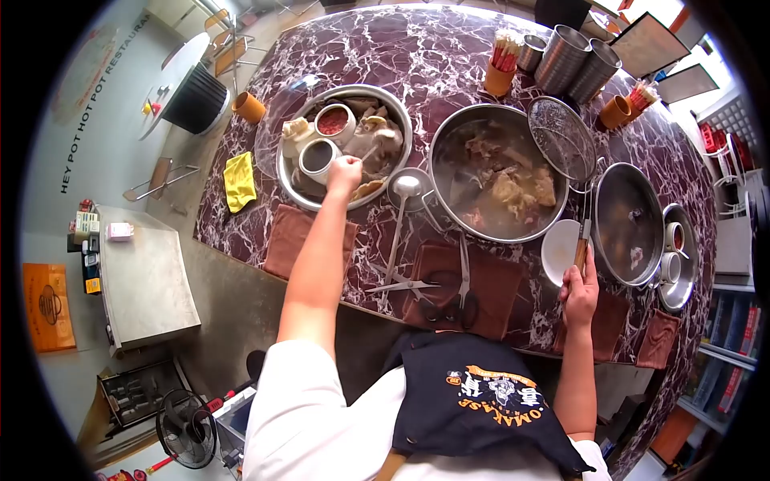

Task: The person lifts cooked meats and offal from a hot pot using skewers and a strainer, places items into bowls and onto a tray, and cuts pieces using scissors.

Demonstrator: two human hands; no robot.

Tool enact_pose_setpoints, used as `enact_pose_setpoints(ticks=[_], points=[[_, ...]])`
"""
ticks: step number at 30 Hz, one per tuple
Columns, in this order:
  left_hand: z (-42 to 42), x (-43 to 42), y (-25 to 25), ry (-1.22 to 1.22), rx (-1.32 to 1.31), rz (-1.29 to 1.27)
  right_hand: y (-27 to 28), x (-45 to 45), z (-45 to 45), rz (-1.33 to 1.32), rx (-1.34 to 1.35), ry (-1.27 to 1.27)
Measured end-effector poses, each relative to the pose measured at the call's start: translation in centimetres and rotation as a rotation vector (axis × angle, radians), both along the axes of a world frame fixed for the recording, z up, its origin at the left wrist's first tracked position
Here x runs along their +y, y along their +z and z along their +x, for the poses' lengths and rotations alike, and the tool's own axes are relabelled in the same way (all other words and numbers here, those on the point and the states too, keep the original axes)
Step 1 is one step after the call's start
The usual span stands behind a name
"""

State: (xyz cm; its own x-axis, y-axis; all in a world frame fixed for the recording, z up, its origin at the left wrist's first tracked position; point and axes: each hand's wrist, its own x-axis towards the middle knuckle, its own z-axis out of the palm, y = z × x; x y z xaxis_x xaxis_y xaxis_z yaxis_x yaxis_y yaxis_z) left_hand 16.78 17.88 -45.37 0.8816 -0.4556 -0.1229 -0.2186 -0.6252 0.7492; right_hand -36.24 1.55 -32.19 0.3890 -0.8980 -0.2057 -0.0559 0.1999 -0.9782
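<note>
My right hand (579,293) is closed round the wooden handle of a wire skimmer (561,138). Its round mesh head is over the right rim of a large pot (434,188) of cloudy broth with chunks of meat. My left hand (345,171) is closed above a metal basin (407,120) of pale cooked pieces. Something thin and light shows by its fingers, too small to name. Touching or just beside that hand is a white cup (318,159) with dark contents; another cup (334,122) holds red sauce. A metal ladle (408,186) lies between basin and pot.
Scissors (465,276) lie on brown cloths (493,301) at the near edge. A white plate (555,252) and a second pot (654,204) of dark liquid stand right. Chopstick holders (499,78) and metal canisters (564,60) stand at the back, a yellow cloth (239,182) left.
</note>
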Motion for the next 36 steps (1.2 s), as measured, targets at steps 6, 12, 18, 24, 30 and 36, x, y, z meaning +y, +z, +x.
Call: enact_pose_setpoints(ticks=[6,12,18,24,30,36], points=[[-3.8,-1.6,-0.7,-0.004,0.068,0.381,0.0,0.8,-1.1,0.018,0.031,0.001],[-4.4,-0.1,-3.4,0.156,0.419,-0.207,-0.1,0.4,-1.3,0.047,0.020,0.030],[-6.5,0.3,1.1,0.043,0.294,-0.146,-0.1,-0.5,-1.4,0.084,-0.013,0.072],[-10.0,-0.6,5.6,-0.007,0.092,-0.182,-0.7,-2.5,-3.1,0.067,-0.006,0.040],[-15.2,-4.4,7.8,-0.201,-0.149,0.015,-2.9,-8.2,0.3,-0.598,0.371,0.151],[-19.1,-4.5,6.2,-0.271,-0.140,0.039,-3.7,-10.2,5.9,-0.534,0.779,0.381]])
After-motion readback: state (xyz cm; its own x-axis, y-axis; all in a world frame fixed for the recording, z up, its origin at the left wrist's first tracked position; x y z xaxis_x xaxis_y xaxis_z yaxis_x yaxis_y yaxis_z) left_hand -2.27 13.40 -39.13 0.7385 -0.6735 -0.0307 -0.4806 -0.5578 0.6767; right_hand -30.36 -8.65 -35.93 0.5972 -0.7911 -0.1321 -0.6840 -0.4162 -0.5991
